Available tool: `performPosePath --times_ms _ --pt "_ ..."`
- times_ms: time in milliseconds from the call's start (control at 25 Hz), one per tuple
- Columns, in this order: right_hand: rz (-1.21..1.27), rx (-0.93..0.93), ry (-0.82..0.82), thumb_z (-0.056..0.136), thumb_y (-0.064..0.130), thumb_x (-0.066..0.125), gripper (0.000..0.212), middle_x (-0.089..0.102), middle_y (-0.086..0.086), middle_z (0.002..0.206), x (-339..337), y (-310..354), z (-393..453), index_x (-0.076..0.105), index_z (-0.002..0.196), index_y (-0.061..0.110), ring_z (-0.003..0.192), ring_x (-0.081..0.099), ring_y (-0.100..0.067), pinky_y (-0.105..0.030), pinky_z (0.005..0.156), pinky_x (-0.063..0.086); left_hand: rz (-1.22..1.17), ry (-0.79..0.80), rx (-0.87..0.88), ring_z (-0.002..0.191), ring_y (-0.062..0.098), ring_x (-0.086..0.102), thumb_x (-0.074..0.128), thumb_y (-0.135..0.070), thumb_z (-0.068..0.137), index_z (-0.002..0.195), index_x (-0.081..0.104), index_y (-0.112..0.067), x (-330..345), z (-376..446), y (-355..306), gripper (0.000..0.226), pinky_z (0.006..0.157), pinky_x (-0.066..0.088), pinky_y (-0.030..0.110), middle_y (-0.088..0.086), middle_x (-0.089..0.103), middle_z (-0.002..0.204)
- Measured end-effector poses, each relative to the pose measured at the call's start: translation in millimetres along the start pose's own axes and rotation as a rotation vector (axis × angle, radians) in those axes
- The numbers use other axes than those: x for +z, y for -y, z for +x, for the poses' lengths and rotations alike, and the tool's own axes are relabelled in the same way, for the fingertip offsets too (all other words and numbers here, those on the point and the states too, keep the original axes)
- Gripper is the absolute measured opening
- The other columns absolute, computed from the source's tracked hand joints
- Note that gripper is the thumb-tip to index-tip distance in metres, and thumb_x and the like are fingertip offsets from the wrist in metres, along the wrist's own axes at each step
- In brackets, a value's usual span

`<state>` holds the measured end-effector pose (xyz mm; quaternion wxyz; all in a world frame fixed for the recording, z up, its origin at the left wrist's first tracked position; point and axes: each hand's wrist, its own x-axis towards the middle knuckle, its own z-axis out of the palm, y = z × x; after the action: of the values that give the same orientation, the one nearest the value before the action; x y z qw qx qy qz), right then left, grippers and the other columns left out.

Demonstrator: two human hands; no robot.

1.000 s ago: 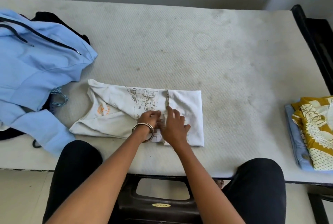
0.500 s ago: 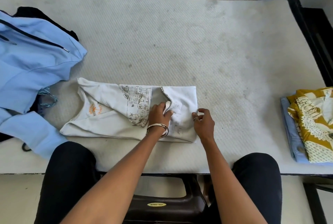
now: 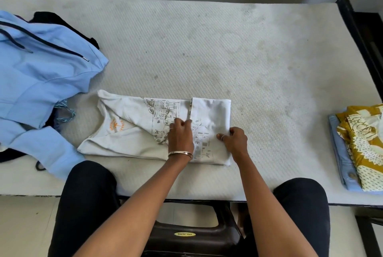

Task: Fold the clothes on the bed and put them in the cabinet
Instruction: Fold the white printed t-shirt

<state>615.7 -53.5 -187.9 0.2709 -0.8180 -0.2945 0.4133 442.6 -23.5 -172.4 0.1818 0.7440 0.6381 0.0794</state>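
Observation:
A white printed T-shirt (image 3: 132, 120) lies folded into a long strip near the front edge of the bed (image 3: 207, 49), its right end turned back over itself. My left hand (image 3: 180, 134) presses down on the shirt's middle at the edge of that turned flap, fingers curled on the cloth. At the strip's right end, my right hand (image 3: 235, 139) pinches the folded edge. A light blue hoodie (image 3: 41, 74) lies unfolded at the left over dark clothes.
A folded stack, a yellow patterned cloth (image 3: 364, 143) on a blue garment (image 3: 339, 159), sits at the bed's right front edge. A dark bed frame (image 3: 360, 35) runs along the right side. My knees and a dark stool (image 3: 186, 234) are below the bed's front.
My right hand moved from the shirt's middle to its right edge and grips it. My left hand shifted onto the flap's edge. The flap, lifted half a second ago, lies flat again.

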Motion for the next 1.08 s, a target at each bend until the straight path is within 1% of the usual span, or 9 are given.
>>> performPosePath --times_ms 120,240,320,400,520,680,800,880,1080 --pt "-0.013 -0.154 0.049 0.08 0.011 0.071 0.017 0.063 -0.002 0.091 4.8 24.7 -18.8 0.061 0.093 0.007 0.087 0.062 -0.023 -0.035 0.073 0.051 -0.485 0.245 -0.088 0.105 0.024 0.06 0.061 -0.04 0.091 0.119 0.064 -0.014 -12.9 4.3 -29.8 0.039 0.091 0.051 0.037 0.006 0.061 0.114" --pt "0.141 -0.279 0.513 0.083 -0.007 0.06 0.04 0.068 -0.002 0.119 -1.4 42.8 -36.7 0.064 0.12 0.006 0.113 0.063 -0.015 -0.036 0.089 0.057 -0.908 0.32 -0.459 0.085 0.022 0.069 0.068 -0.065 0.07 0.101 0.067 -0.018 -28.4 12.5 -30.3 0.056 0.079 0.058 0.042 0.002 0.072 0.089" --pt "0.306 -0.258 0.632 0.082 -0.019 0.051 0.048 0.066 -0.006 0.126 -14.8 48.5 -38.3 0.064 0.123 0.002 0.118 0.061 -0.015 -0.035 0.093 0.055 -0.926 0.196 -0.41 0.084 0.027 0.07 0.07 -0.054 0.061 0.096 0.069 -0.016 -39.5 18.1 -3.5 0.051 0.078 0.057 0.048 0.006 0.073 0.089" --pt "0.45 -0.182 0.541 0.085 -0.019 0.044 0.047 0.07 -0.01 0.12 -21.2 53.9 -37.4 0.064 0.121 0.003 0.11 0.067 -0.024 -0.038 0.086 0.053 -0.932 0.135 -0.379 0.085 0.028 0.069 0.071 -0.045 0.062 0.095 0.069 -0.015 -58.7 28.4 31.3 0.045 0.08 0.057 0.048 0.008 0.073 0.093" --pt "0.322 -0.146 0.328 0.087 -0.012 0.046 0.044 0.073 -0.004 0.107 -3.2 58.2 -35.0 0.067 0.116 0.014 0.097 0.067 -0.023 -0.035 0.077 0.05 -0.956 0.107 -0.319 0.086 0.022 0.063 0.074 -0.02 0.08 0.104 0.065 -0.012 -105.0 39.1 86.0 0.027 0.079 0.053 0.036 0.008 0.069 0.099" --pt "0.272 -0.102 0.37 0.091 -0.003 0.05 0.033 0.074 -0.006 0.101 60.3 77.0 -36.8 0.066 0.115 0.013 0.087 0.068 -0.02 -0.033 0.071 0.05 -0.909 0.068 -0.438 0.084 0.023 0.06 0.061 -0.007 0.092 0.117 0.059 -0.009 -144.3 48.7 191.5 0.026 0.067 0.052 0.021 0.006 0.066 0.098" --pt "0.163 -0.098 0.373 0.094 0.018 0.059 0.029 0.071 -0.006 0.103 119.8 85.8 -37.3 0.06 0.123 0.016 0.088 0.067 -0.019 -0.037 0.072 0.052 -0.758 0.162 -0.592 0.091 0.025 0.062 0.069 -0.015 0.087 0.119 0.058 -0.002 -136.4 51.0 259.1 0.036 0.083 0.05 0.034 0.015 0.066 0.115" --pt "0.058 -0.074 0.327 0.089 0.044 0.067 0.048 0.069 -0.005 0.105 152.8 88.7 -38.7 0.055 0.128 0.017 0.096 0.067 -0.022 -0.042 0.083 0.056 -0.741 0.163 -0.612 0.096 0.024 0.062 0.076 -0.016 0.081 0.124 0.057 -0.004 -124.0 47.4 269.7 0.049 0.087 0.049 0.034 0.01 0.065 0.118" --pt "0.072 0.008 0.29 0.068 0.067 0.076 0.078 0.063 0.001 0.113 192.0 108.9 -39.2 0.055 0.122 0.015 0.102 0.062 -0.019 -0.041 0.091 0.054 -0.417 -0.159 -0.448 0.107 0.037 0.058 0.059 -0.004 0.088 0.139 0.046 -0.015 -104.0 48.9 268.6 0.054 0.088 0.045 0.038 0.018 0.061 0.122"
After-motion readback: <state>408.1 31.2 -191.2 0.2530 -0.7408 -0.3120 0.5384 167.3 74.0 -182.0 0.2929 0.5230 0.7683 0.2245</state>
